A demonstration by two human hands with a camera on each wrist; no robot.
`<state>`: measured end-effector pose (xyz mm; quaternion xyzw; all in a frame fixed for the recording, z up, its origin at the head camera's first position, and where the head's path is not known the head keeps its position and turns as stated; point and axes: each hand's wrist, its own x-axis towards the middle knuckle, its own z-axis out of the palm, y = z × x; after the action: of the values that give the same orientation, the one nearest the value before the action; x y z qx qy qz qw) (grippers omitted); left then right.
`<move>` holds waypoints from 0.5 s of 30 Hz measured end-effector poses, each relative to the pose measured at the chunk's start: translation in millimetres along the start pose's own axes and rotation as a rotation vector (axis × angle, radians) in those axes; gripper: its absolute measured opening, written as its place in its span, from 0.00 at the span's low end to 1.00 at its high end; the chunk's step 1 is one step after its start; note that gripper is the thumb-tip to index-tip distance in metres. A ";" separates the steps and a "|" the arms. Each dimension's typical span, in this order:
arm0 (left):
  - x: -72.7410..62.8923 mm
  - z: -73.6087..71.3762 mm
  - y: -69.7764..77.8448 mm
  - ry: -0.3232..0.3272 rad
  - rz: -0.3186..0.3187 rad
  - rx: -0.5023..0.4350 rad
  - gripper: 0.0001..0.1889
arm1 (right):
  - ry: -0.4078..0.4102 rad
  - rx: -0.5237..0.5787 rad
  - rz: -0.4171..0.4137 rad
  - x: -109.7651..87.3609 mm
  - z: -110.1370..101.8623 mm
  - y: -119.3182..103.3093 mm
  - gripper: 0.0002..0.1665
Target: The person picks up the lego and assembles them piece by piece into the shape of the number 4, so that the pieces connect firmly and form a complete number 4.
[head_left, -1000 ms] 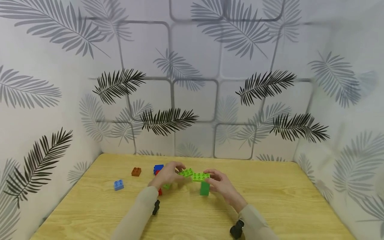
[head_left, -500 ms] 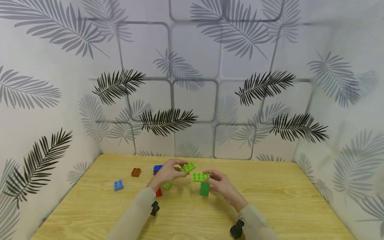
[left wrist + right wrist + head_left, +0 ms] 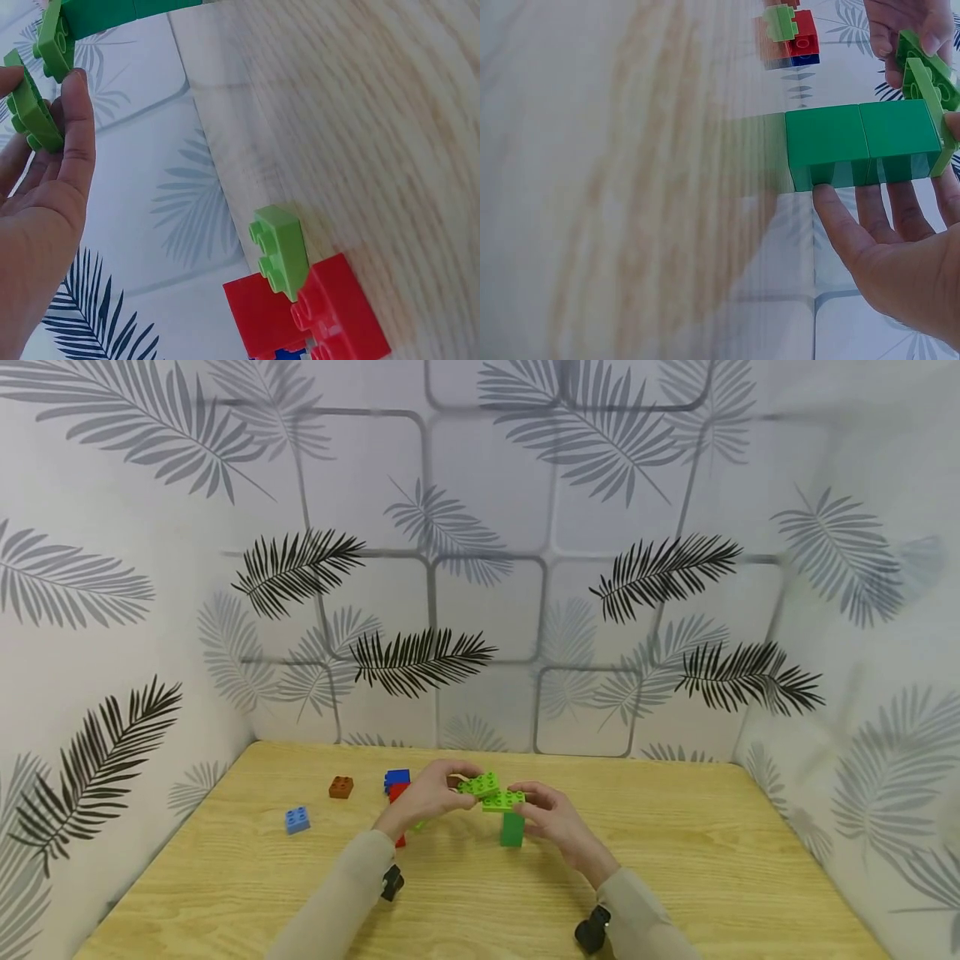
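Observation:
My left hand pinches a light green flat building brick between thumb and fingers, slightly tilted. That brick sits at the left end of a second light green flat brick; whether they touch I cannot tell. The second one lies on top of a stack of two dark green bricks standing on the table, and its left part overhangs. My right hand holds this stack from the right, fingers along the dark green side and thumb at the top flat brick.
Left of the stack, partly behind my left hand, lie red bricks, a light green brick and a dark blue brick. Further left are a brown brick and a light blue brick. A patterned wall rises behind the table.
My left hand lifted its light green flat brick, then brought it right and slightly down over the left end of the other one. The right hand and the stack have stayed in place.

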<state>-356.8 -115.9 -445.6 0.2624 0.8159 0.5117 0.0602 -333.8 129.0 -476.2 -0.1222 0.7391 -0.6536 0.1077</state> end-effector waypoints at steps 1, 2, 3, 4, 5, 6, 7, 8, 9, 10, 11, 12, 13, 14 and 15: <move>-0.1 0.5 0.8 -0.002 -0.002 0.012 0.21 | 0.000 0.000 0.000 -0.1 0.2 0.0 0.24; -0.1 1.0 1.3 -0.005 0.002 0.020 0.20 | 0.001 0.000 0.000 -0.3 0.2 0.0 0.24; -0.1 1.5 2.0 -0.009 0.005 0.026 0.20 | 0.001 -0.001 0.000 -0.6 0.4 -0.1 0.24; 0.1 1.9 2.0 -0.013 0.009 0.038 0.19 | 0.001 -0.001 0.000 -0.7 0.5 -0.1 0.24; 0.2 2.5 1.7 -0.019 0.012 0.045 0.19 | 0.001 -0.004 -0.001 -0.9 0.4 0.2 0.24; 0.0 2.8 1.9 -0.024 0.013 0.052 0.18 | 0.000 -0.003 0.001 -1.0 0.3 0.4 0.24; 0.2 3.2 1.7 -0.030 0.015 0.056 0.18 | -0.002 -0.005 0.003 -1.0 0.2 0.8 0.24; 0.0 3.5 2.1 -0.033 0.017 0.061 0.17 | -0.005 -0.005 0.003 -0.9 0.1 1.1 0.25; -0.1 3.9 2.3 -0.036 0.019 0.066 0.17 | -0.007 -0.004 0.003 -0.7 0.2 1.2 0.25; -0.1 4.2 2.1 -0.037 0.023 0.070 0.17 | -0.007 -0.006 0.003 -0.4 0.1 1.6 0.25; -0.2 4.6 2.5 -0.037 0.024 0.072 0.18 | -0.007 -0.007 0.002 -0.2 -0.1 1.8 0.25; -0.3 4.7 3.0 -0.039 0.029 0.076 0.18 | -0.007 -0.005 0.001 0.0 0.0 1.7 0.25; 0.0 5.1 2.8 -0.039 0.031 0.080 0.18 | -0.005 -0.006 0.000 0.1 0.0 1.6 0.25; -0.1 5.4 3.2 -0.041 0.031 0.082 0.18 | -0.004 -0.007 -0.002 0.3 -0.2 1.6 0.24; 0.2 6.0 3.2 -0.044 0.032 0.084 0.18 | -0.001 -0.009 0.000 0.7 -0.3 1.9 0.24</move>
<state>-353.6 -110.0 -445.7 0.2889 0.8308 0.4720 0.0591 -334.6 129.3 -478.0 -0.1230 0.7420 -0.6502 0.1072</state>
